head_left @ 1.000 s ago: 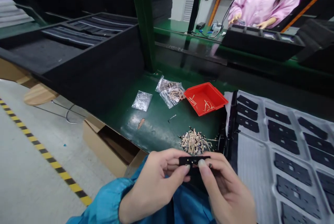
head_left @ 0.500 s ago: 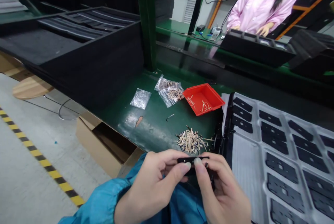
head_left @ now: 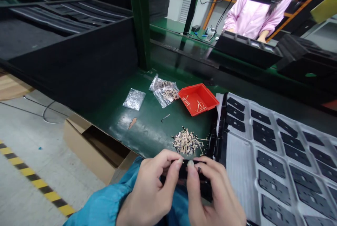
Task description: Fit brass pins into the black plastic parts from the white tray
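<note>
A small flat black plate (head_left: 184, 171) is pinched between my two hands at the lower middle of the view. My left hand (head_left: 155, 180) grips its left end, thumb on the near face. On its right end, my right hand (head_left: 213, 187) closes with the thumb pressed against the plate. A tiny dark piece (head_left: 199, 169) shows by the right fingers; I cannot tell whether it is part of the plate. Just beyond my fingertips lies a heap of thin tan and black flex strips (head_left: 187, 141) on the green table (head_left: 155, 138).
A red bin (head_left: 198, 99) holds a few strips. Left of it lie plastic bags of strips (head_left: 165, 91) and another clear bag (head_left: 134, 99). At right is a white tray (head_left: 239, 163) with several black plates. A black foam box (head_left: 79, 54) stands left. Across the table works a person in pink (head_left: 247, 19).
The view has shifted slightly, so the scene sits further left. The black plate is tilted to show more of its face, and my left thumb has moved to its upper edge.
</note>
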`<state>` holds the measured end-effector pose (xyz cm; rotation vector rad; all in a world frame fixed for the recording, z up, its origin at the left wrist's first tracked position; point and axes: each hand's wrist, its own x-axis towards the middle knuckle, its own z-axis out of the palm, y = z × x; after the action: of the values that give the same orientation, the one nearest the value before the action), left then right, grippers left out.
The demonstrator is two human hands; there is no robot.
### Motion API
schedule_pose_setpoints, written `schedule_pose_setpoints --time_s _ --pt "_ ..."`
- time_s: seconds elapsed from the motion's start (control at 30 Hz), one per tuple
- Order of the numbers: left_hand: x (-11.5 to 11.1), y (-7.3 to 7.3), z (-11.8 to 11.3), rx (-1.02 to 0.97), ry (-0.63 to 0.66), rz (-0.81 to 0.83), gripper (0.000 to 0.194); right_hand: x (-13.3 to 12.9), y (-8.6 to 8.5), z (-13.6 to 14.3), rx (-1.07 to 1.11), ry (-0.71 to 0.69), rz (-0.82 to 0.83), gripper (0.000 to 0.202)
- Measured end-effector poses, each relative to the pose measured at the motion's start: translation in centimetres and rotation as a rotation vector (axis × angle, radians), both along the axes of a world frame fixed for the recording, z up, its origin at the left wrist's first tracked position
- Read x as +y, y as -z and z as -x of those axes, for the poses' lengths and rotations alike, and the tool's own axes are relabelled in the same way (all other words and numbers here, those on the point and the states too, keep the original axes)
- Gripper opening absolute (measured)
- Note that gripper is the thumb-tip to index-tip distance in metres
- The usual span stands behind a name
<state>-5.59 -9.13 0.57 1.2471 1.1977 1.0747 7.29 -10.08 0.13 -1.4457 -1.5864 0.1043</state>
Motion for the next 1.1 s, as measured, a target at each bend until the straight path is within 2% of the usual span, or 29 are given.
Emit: schedule_pose_setpoints --time_s 0.13,0.2,0.33,0.43,0.63,0.73,0.8,0.83,0.93,1.0,1.1 --pt "0.0 0.4 0.4 0.041 0.021 -0.044 0.022 -0.2 0.2 -0.1 -0.034 0.038 -0.009 0.005" --pt "0.0 0.4 0.5 0.053 0.012 -0.078 0.018 -0.2 0.4 -0.5 0.035 0.101 0.003 0.004" --pt "0.1 0.1 0.6 0.065 -0.007 -0.136 0.014 -0.4 0.6 -0.7 0.424 0.132 0.089 0.036" --pt "0.0 -0.2 0.5 0.079 0.026 -0.144 0.014 -0.4 0.2 -0.1 0.575 0.183 0.213 0.048" --pt "-0.5 -0.2 0.7 0.027 0.065 0.023 0.029 -0.9 -1.0 -0.3 0.727 0.2 0.342 0.027" --pt "-0.7 -0.4 1.1 0.035 0.071 0.01 0.03 -1.3 -0.9 -0.9 0.584 0.145 0.196 0.015" --pt "-0.9 -0.6 1.4 0.092 0.076 -0.062 0.026 -1.5 -0.7 -1.3 0.399 0.039 0.074 0.008" --pt "-1.0 -0.8 1.5 0.138 0.073 -0.128 0.023 -1.5 -0.5 -1.6 0.309 -0.02 0.035 0.012" --pt "-1.2 -1.2 1.8 0.336 0.003 -0.413 0.015 -1.0 -0.1 -2.5 0.126 -0.134 -0.015 0.018" --pt "-1.3 -1.3 1.9 0.434 -0.06 -0.612 0.017 -0.5 -0.1 -3.0 0.112 -0.231 -0.026 0.018" --pt "-1.1 -1.5 2.0 0.441 -0.051 -0.846 0.02 0.0 -0.1 -3.2 0.154 -0.372 -0.101 0.026"
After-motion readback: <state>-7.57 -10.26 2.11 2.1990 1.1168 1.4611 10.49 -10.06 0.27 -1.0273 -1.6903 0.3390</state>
